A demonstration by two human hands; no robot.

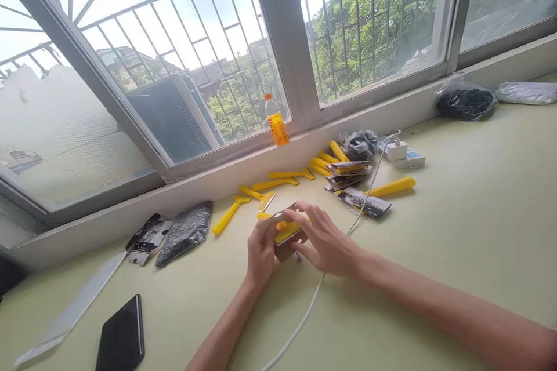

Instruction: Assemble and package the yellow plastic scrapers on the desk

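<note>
Over the middle of the table, my left hand is closed around the left side of a folded brown cardboard packaging card. My right hand has its fingers curled over the card's top and right edge, thumb lower down. Within the fold lies the head of a yellow scraper; its handle is mostly hidden. Just beyond my hands lie several loose yellow scrapers, one showing a metal blade edge. To the right, carded scrapers are piled up, with another carded scraper in front, its yellow handle pointing right.
A white cable runs past my right wrist to a charger. On the left are flat printed cards, a black-filled plastic bag and a phone. A bottle stands on the window ledge.
</note>
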